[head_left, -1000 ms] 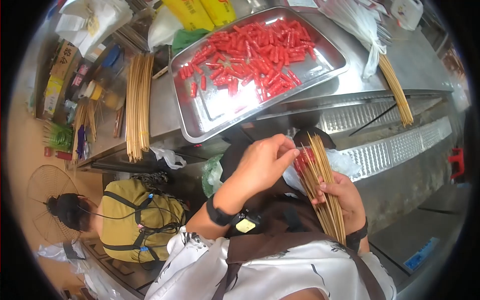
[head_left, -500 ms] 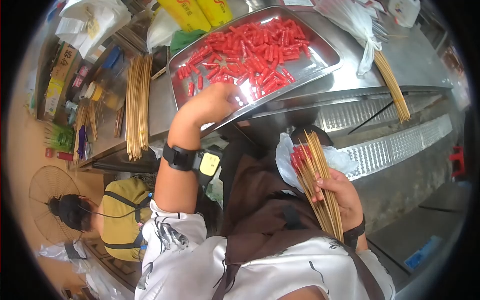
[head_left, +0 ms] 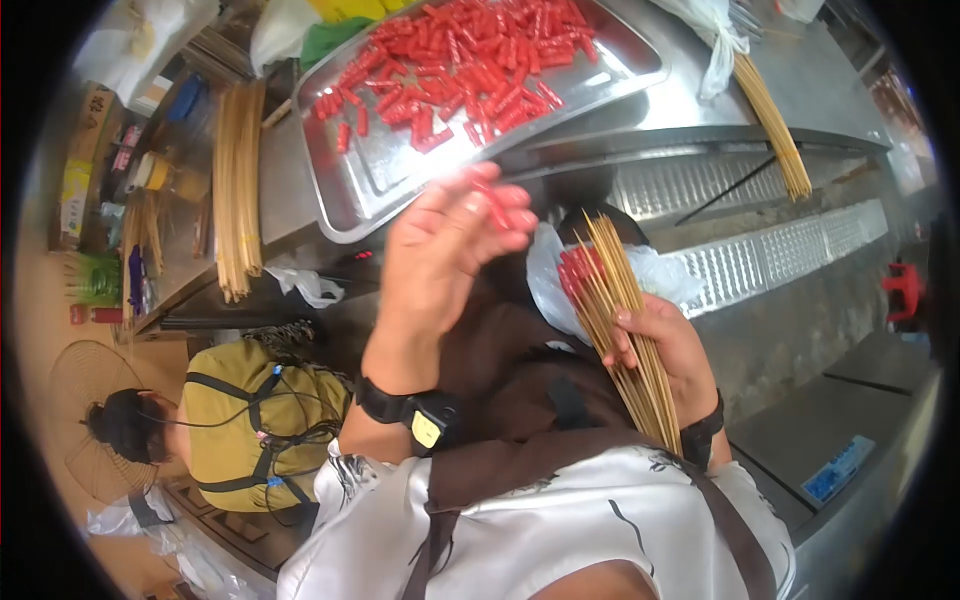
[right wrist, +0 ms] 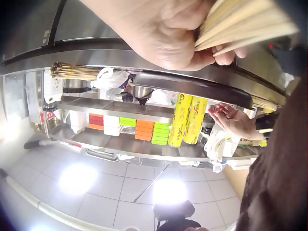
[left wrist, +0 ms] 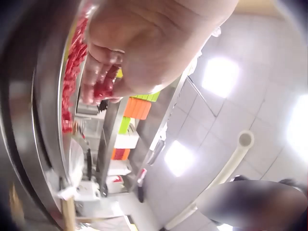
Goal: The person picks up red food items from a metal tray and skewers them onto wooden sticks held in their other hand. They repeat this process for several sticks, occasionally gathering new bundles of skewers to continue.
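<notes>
My left hand [head_left: 430, 255] is raised just off the near edge of the metal tray [head_left: 352, 195], palm turned up. Between its thumb and fingers is a short, shiny red piece like a cut sausage [head_left: 493, 207]; the left wrist view shows this red piece [left wrist: 103, 89] at the fingertips. A heap of the same red pieces [head_left: 470, 65] lies in the tray. My right hand [head_left: 668, 345] grips a bunch of bamboo skewers [head_left: 640, 375], points upward. Red pieces [head_left: 578, 270] are threaded near the tips of several of them, beside a clear plastic bag [head_left: 545, 285].
A bundle of bamboo skewers [head_left: 238, 190] lies left of the tray, and another bundle [head_left: 775, 125] in a white bag to the right. The steel counter edge [head_left: 700, 140] runs across the front. Another person [head_left: 255, 420] is at the lower left.
My left hand went from the skewer tips to the tray, then came back toward my body with a red piece. The right hand keeps its grip on the skewers. The head view shifted slightly.
</notes>
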